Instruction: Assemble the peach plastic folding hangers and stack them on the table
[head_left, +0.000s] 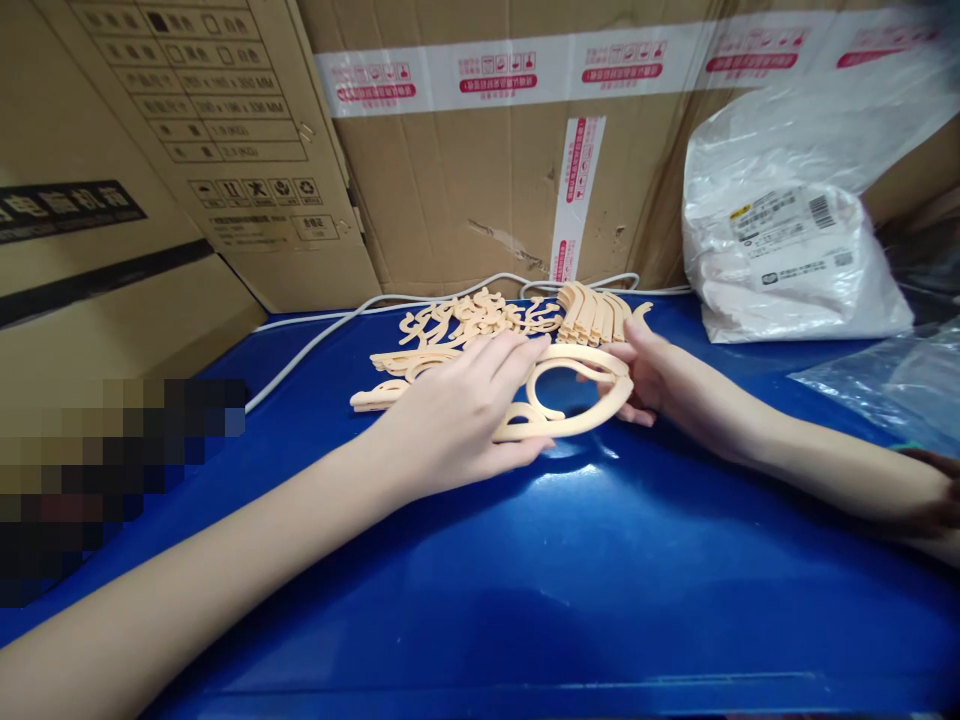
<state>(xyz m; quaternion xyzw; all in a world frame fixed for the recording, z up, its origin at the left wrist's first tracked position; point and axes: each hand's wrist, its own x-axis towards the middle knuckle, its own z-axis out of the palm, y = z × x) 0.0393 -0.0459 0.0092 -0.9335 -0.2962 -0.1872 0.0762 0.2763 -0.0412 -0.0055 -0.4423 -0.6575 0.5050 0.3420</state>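
Observation:
A cream plastic folding clothes hanger (pixel 582 428) is folded into a loop above the blue table. My left hand (pixel 472 410) is closed over its left part, thumb below and fingers on top. My right hand (pixel 651 372) is at the hanger's right, hinged end, with its fingers curled behind the loop and its thumb raised. Partly hidden by my left hand, more folded hangers (pixel 382 397) lie to its left. Behind my hands are a heap of small cream hooks (pixel 480 318) and a row of curved hanger arms (pixel 592 312).
Large cardboard boxes (pixel 465 180) stand along the back and left of the blue table (pixel 525 590). A white cable (pixel 315 345) runs behind the parts. At the right sit a white plastic bag with a label (pixel 802 270) and a clear plastic bag (pixel 892 385).

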